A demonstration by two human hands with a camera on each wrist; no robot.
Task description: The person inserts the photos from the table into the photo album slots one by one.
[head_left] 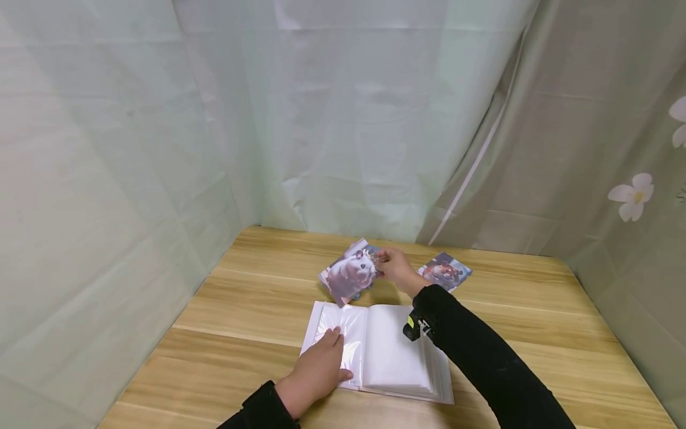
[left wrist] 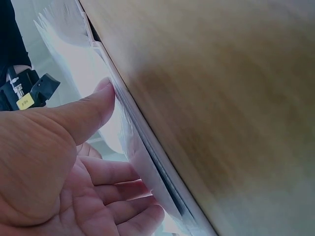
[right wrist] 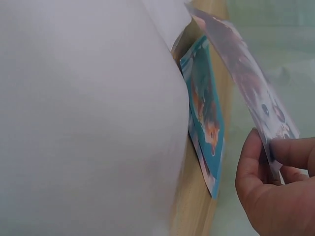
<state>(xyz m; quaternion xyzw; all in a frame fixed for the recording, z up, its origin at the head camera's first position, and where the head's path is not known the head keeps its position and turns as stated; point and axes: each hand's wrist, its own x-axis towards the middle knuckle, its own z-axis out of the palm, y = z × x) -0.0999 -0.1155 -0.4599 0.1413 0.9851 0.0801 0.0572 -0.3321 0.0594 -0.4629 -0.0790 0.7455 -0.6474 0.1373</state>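
Observation:
A photo album (head_left: 399, 351) lies spread on the table, with a clear-sleeved left page and a white right page. My left hand (head_left: 320, 364) rests on the left page, its fingers nearly straight; the left wrist view shows the thumb and fingertips touching the page (left wrist: 129, 132). Beyond the album my right hand (head_left: 395, 267) pinches the edge of a picture card (head_left: 351, 273) showing a pale mouse-like animal with a small crown. In the right wrist view that card (right wrist: 246, 83) is tilted up, above other cards (right wrist: 203, 98) on the table.
Another picture card (head_left: 445, 271) with a reddish-brown animal lies to the right of my right hand. The wooden table (head_left: 241, 286) is enclosed by pale curtains (head_left: 348, 119) at the back and sides. A small wrist camera (head_left: 412, 328) sits on the right sleeve.

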